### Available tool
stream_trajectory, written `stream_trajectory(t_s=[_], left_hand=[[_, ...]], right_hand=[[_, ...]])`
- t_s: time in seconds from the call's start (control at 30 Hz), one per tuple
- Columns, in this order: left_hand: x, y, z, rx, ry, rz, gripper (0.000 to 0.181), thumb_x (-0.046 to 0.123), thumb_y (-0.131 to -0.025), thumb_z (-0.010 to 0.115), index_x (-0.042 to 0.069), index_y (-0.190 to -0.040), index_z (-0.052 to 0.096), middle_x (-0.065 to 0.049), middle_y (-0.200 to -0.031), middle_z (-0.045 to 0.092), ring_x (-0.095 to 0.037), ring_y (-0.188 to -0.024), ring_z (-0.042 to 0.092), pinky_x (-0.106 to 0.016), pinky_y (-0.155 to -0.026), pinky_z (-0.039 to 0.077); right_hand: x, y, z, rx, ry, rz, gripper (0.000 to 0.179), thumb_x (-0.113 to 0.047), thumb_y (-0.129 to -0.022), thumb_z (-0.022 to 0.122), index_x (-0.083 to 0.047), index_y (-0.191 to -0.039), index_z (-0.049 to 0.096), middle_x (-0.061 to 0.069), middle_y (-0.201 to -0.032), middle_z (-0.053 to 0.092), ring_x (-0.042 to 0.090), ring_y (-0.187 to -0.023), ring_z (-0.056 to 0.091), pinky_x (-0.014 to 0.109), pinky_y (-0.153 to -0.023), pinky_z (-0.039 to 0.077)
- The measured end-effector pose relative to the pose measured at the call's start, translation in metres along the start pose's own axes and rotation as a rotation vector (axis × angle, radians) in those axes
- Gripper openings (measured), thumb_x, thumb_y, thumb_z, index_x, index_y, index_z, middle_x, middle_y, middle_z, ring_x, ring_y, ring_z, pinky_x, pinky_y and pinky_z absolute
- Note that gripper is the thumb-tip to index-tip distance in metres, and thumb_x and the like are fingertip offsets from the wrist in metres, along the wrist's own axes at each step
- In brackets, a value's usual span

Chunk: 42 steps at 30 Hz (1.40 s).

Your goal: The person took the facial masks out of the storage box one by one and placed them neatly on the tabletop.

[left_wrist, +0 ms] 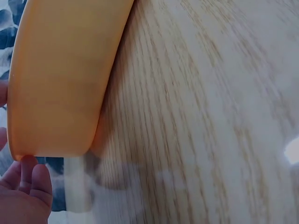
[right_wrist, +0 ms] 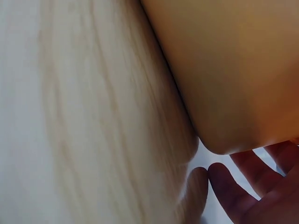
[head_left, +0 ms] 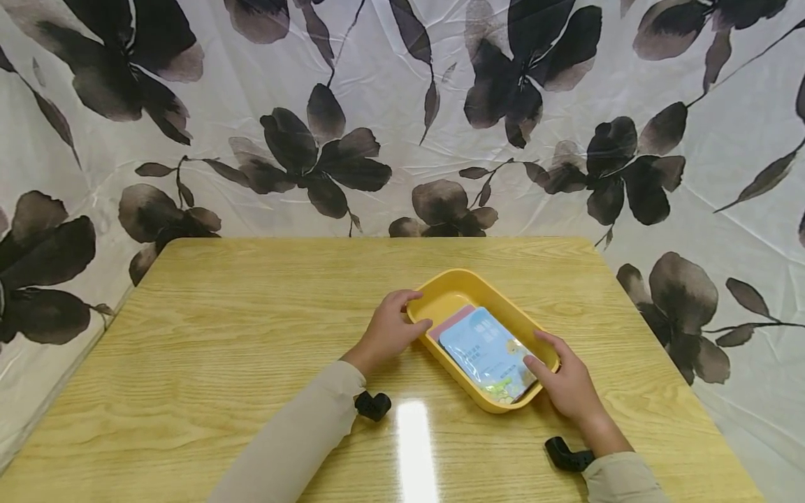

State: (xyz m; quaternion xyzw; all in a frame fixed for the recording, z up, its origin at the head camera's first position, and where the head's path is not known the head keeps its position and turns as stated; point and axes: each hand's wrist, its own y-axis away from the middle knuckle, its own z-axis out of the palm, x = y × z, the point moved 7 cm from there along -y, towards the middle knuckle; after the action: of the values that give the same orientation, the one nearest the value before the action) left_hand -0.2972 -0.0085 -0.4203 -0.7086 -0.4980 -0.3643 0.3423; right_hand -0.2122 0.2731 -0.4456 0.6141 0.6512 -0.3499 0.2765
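Note:
A yellow plastic basket [head_left: 449, 292] sits at a slant on the table, right of the middle. Inside lies a shiny light-blue printed packet [head_left: 476, 344], partly over a pink one [head_left: 450, 322]. My left hand [head_left: 385, 334] grips the basket's left end, its thumb and fingers spread along the rim. At the opposite end my right hand [head_left: 571, 385] holds the rim, its thumb reaching inside over the packet's corner. Both wrist views show the basket's outer wall [left_wrist: 60, 84] close up, with fingers [right_wrist: 257, 173] at its end.
The wood-grain table [head_left: 251, 314] stretches around the basket, a bright light reflection [head_left: 415, 447] on its near part. A floral cloth [head_left: 402, 105] hangs behind and beside it. Black wrist-worn devices [head_left: 373, 406] sit below both hands.

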Motion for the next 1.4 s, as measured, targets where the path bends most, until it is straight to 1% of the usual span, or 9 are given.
stream_trajectory(t_s=[0.27, 0.37, 0.5, 0.57, 0.73, 0.93, 1.13, 1.3, 1.4], left_hand=[[0.0, -0.002, -0.003, -0.001, -0.026, -0.006, 0.055, 0.028, -0.076, 0.07, 0.009, -0.124, 0.051, -0.005, -0.125, 0.041, -0.02, -0.098, 0.044, -0.029, -0.077, 0.046], [0.001, -0.004, -0.003, -0.013, -0.055, -0.016, 0.057, 0.029, -0.076, 0.071, 0.009, -0.125, 0.05, -0.007, -0.126, 0.039, -0.021, -0.1, 0.044, -0.03, -0.078, 0.046], [0.005, -0.006, -0.003, -0.031, -0.123, -0.013, 0.059, 0.031, -0.075, 0.07, 0.012, -0.126, 0.049, -0.008, -0.129, 0.037, -0.023, -0.109, 0.04, -0.035, -0.086, 0.042], [0.008, -0.007, -0.004, -0.033, -0.164, 0.006, 0.058, 0.031, -0.075, 0.071, 0.013, -0.126, 0.049, -0.007, -0.129, 0.036, -0.024, -0.114, 0.036, -0.037, -0.089, 0.039], [0.022, -0.01, -0.001, -0.031, -0.249, 0.071, 0.057, 0.03, -0.075, 0.071, 0.013, -0.125, 0.051, -0.004, -0.13, 0.037, -0.022, -0.119, 0.03, -0.037, -0.091, 0.037], [0.039, -0.012, 0.011, -0.04, -0.256, 0.158, 0.055, 0.03, -0.077, 0.068, 0.011, -0.124, 0.05, -0.005, -0.131, 0.037, -0.022, -0.117, 0.036, -0.037, -0.09, 0.038], [0.051, -0.018, 0.027, -0.123, -0.277, 0.22, 0.059, 0.033, -0.08, 0.064, 0.009, -0.13, 0.043, -0.006, -0.134, 0.036, -0.021, -0.121, 0.036, -0.038, -0.096, 0.033], [0.055, -0.025, 0.043, -0.218, -0.314, 0.189, 0.067, 0.035, -0.08, 0.065, 0.009, -0.135, 0.037, -0.004, -0.136, 0.035, -0.019, -0.125, 0.032, -0.035, -0.099, 0.029], [0.053, -0.027, 0.052, -0.28, -0.359, 0.149, 0.071, 0.038, -0.079, 0.065, 0.01, -0.137, 0.034, -0.004, -0.135, 0.038, -0.018, -0.121, 0.037, -0.033, -0.097, 0.032]], right_hand=[[-0.003, -0.001, 0.001, 0.008, -0.069, -0.009, 0.054, -0.033, -0.089, 0.055, -0.013, -0.135, 0.037, 0.019, -0.132, 0.037, 0.034, -0.116, 0.038, 0.046, -0.084, 0.034], [-0.002, -0.002, 0.0, 0.014, -0.088, -0.013, 0.053, -0.029, -0.089, 0.056, -0.012, -0.135, 0.037, 0.018, -0.133, 0.036, 0.032, -0.114, 0.04, 0.036, -0.081, 0.037], [0.001, -0.003, 0.0, 0.021, -0.136, -0.034, 0.052, -0.019, -0.088, 0.057, -0.007, -0.134, 0.037, 0.021, -0.13, 0.037, 0.032, -0.108, 0.043, 0.022, -0.073, 0.04], [0.001, -0.003, 0.001, 0.021, -0.17, -0.047, 0.051, -0.016, -0.088, 0.057, -0.004, -0.133, 0.036, 0.022, -0.13, 0.036, 0.033, -0.107, 0.044, 0.018, -0.071, 0.041], [0.0, -0.002, 0.0, 0.028, -0.221, -0.058, 0.049, -0.017, -0.089, 0.057, -0.005, -0.132, 0.037, 0.019, -0.129, 0.038, 0.027, -0.103, 0.045, 0.019, -0.07, 0.043], [0.0, -0.003, 0.001, 0.032, -0.266, -0.074, 0.048, -0.015, -0.088, 0.057, -0.005, -0.131, 0.038, 0.02, -0.127, 0.039, 0.019, -0.097, 0.048, 0.022, -0.067, 0.046], [0.004, -0.004, 0.003, 0.03, -0.29, -0.07, 0.047, -0.015, -0.088, 0.057, -0.004, -0.13, 0.039, 0.02, -0.126, 0.04, 0.016, -0.092, 0.05, 0.024, -0.064, 0.047], [0.005, -0.003, 0.004, 0.036, -0.29, -0.065, 0.047, -0.015, -0.088, 0.057, -0.004, -0.13, 0.039, 0.02, -0.125, 0.039, 0.016, -0.091, 0.051, 0.024, -0.063, 0.047], [0.006, -0.001, 0.005, 0.038, -0.299, -0.059, 0.047, -0.015, -0.088, 0.057, -0.004, -0.13, 0.039, 0.021, -0.124, 0.04, 0.016, -0.09, 0.051, 0.024, -0.063, 0.047]])
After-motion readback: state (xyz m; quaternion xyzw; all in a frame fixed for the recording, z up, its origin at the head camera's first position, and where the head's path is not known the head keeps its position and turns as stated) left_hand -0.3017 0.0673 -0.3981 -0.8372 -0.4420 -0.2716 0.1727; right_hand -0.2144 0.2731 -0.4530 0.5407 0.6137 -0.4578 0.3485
